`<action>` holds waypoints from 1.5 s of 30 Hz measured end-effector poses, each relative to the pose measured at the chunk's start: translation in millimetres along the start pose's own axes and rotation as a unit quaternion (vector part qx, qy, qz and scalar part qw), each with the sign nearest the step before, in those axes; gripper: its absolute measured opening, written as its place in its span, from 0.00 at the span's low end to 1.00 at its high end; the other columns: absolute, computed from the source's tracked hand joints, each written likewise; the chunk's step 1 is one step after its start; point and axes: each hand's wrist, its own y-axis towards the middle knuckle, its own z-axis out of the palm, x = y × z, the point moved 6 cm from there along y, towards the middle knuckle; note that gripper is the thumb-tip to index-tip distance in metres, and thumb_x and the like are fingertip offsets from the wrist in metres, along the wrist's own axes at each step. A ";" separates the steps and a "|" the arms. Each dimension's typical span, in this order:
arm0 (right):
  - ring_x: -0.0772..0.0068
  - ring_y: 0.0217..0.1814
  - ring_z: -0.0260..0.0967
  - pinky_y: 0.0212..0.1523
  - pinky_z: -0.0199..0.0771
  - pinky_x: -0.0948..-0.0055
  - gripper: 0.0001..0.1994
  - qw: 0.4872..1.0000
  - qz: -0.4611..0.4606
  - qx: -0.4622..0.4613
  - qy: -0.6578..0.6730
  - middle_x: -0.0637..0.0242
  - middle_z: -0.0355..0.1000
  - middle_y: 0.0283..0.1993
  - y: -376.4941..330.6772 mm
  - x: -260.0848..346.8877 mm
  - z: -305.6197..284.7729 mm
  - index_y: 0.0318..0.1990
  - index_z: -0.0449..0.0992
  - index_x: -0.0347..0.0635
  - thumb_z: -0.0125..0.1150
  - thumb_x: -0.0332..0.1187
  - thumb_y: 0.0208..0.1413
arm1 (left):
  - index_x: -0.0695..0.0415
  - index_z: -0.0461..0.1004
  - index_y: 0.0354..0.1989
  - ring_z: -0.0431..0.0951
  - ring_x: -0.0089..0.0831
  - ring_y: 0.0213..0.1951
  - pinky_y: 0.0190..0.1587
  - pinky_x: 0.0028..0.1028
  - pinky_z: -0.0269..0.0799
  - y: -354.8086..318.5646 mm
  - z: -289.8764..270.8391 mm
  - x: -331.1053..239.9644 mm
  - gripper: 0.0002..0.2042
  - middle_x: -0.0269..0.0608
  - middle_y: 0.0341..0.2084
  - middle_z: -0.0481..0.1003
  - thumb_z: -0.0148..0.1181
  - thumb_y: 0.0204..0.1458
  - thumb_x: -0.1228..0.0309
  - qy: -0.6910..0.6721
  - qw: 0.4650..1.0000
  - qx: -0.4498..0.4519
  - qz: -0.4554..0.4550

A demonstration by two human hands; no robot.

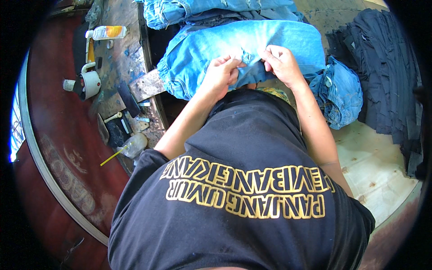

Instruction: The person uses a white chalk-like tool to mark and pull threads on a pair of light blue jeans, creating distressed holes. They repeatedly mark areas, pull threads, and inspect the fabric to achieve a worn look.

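A light blue denim garment [270, 38] lies spread in front of me, over my lap. My left hand [221, 74] pinches a frayed fold of the denim near its lower edge. Just to the right, my right hand [282, 63] grips the same fold, fingers curled on the cloth. The two hands sit close together, with the torn spot between them. My black shirt with gold lettering [245, 193] fills the lower part of the view and hides whatever lies beneath the hands.
More blue denim [342, 92] is bunched at the right and piled at the top [211, 9]. Dark cloth [382, 67] is stacked at far right. A wooden bench [119, 49] at left bears a bottle [108, 32], a white cup [91, 82] and small tools.
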 end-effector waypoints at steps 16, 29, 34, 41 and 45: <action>0.86 0.24 0.62 0.27 0.58 0.78 0.18 0.999 -0.014 -0.012 0.030 0.75 0.70 0.21 -3.7 2.2 -1.7 0.28 0.76 0.42 0.63 0.43 0.69 | 0.60 0.78 0.38 0.57 0.13 0.15 0.18 0.21 0.47 2.9 -3.8 3.8 0.04 0.28 0.23 0.71 0.63 0.63 0.73 -0.041 0.999 -0.011 -0.032; 0.86 0.24 0.62 0.27 0.57 0.79 0.17 0.999 -0.009 -0.012 0.035 0.75 0.70 0.21 -3.0 0.3 -1.4 0.28 0.77 0.42 0.64 0.42 0.68 | 0.55 0.80 0.31 0.57 0.13 0.15 0.18 0.22 0.46 1.2 9.0 -6.9 0.06 0.22 0.15 0.66 0.69 0.60 0.71 0.078 0.996 -0.028 -0.035; 0.85 0.23 0.63 0.26 0.58 0.79 0.17 0.999 -0.022 -0.006 0.041 0.73 0.71 0.22 -3.8 2.2 -3.3 0.28 0.78 0.41 0.64 0.41 0.68 | 0.57 0.82 0.35 0.58 0.13 0.15 0.20 0.20 0.48 -3.5 0.2 0.6 0.05 0.23 0.15 0.67 0.70 0.59 0.70 -0.009 0.998 -0.039 -0.057; 0.83 0.23 0.65 0.25 0.61 0.77 0.17 0.998 0.029 -0.035 -0.040 0.72 0.73 0.22 -2.2 -1.1 -11.6 0.29 0.79 0.40 0.63 0.42 0.68 | 0.51 0.83 0.40 0.80 0.45 0.47 0.49 0.38 0.76 -18.2 9.9 -47.1 0.06 0.39 0.39 0.80 0.70 0.55 0.68 0.608 0.677 -0.162 0.383; 0.80 0.23 0.66 0.26 0.64 0.73 0.18 0.987 0.029 -0.066 -0.142 0.70 0.75 0.23 -2.1 12.6 -7.8 0.30 0.80 0.39 0.64 0.43 0.68 | 0.56 0.81 0.37 0.80 0.44 0.43 0.47 0.37 0.76 -22.3 -2.0 -49.0 0.04 0.42 0.37 0.79 0.69 0.56 0.71 0.553 0.717 -0.182 0.383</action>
